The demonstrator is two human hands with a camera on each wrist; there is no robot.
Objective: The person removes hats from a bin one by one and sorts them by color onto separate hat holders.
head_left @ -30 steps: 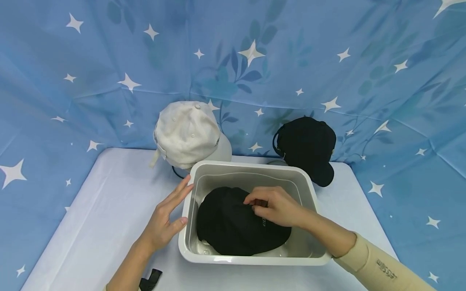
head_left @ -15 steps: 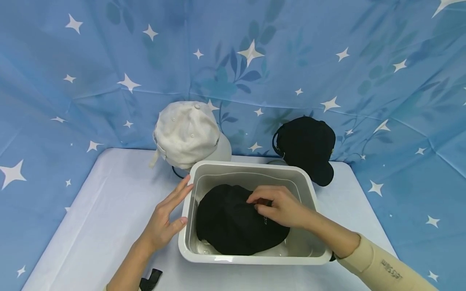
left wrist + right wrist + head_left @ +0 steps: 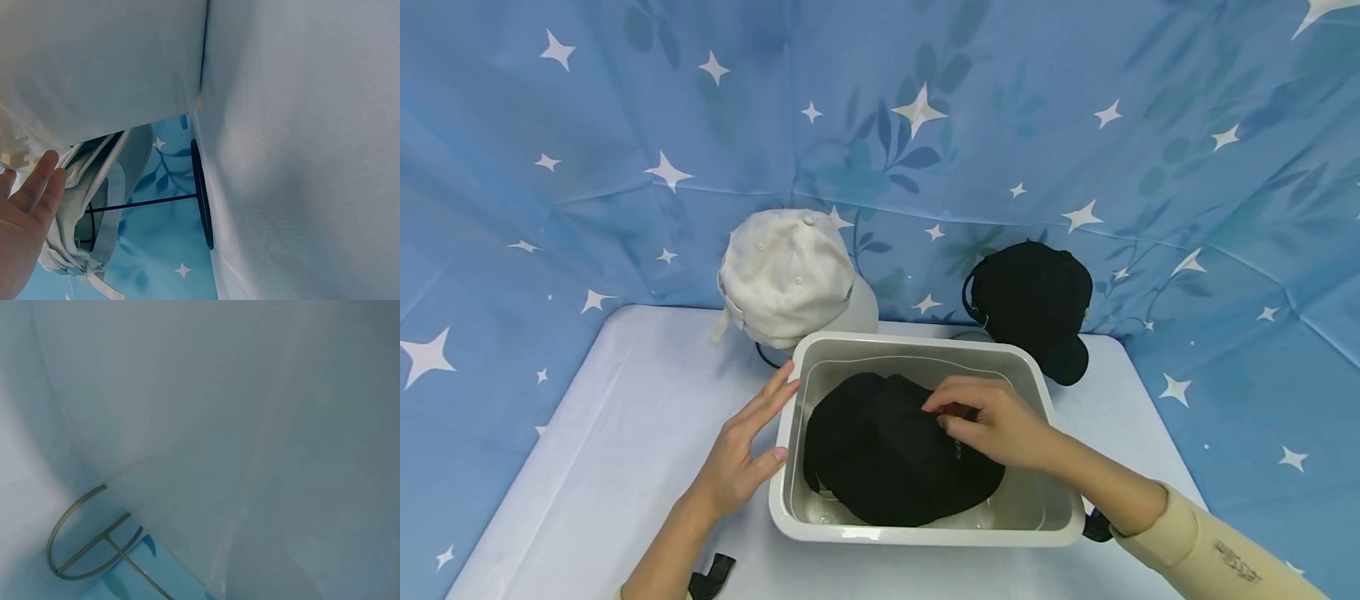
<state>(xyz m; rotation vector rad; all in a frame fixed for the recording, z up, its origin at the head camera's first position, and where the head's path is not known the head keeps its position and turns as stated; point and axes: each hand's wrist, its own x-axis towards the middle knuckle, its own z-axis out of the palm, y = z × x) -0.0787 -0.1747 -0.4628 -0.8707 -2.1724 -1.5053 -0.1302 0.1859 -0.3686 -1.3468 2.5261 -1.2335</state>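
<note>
Right hand [image 3: 992, 421] reaches into the grey plastic tub [image 3: 917, 533], fingers curled, pinching the fabric on top of the black cap [image 3: 887, 454] that lies in the tub. Cap sits in shallow water, filling most of the tub floor, brim side toward the near wall. Left hand [image 3: 747, 450] is flat and relaxed, fingers straight, pressed against the tub's outer left wall, thumb near the rim; the left wrist view shows its fingertips [image 3: 39, 181] beside that wall. Tub stands mid-desk on the pale desk [image 3: 625, 450]. Behind the tub, a white cap [image 3: 786, 275] on a wire stand [image 3: 200, 194], just past the far-left corner. A second black cap [image 3: 1033, 300] stands behind the far-right corner, near the blue star-print backdrop [image 3: 880, 108]. Beige sleeve [image 3: 1210, 558] covers the right forearm.
</note>
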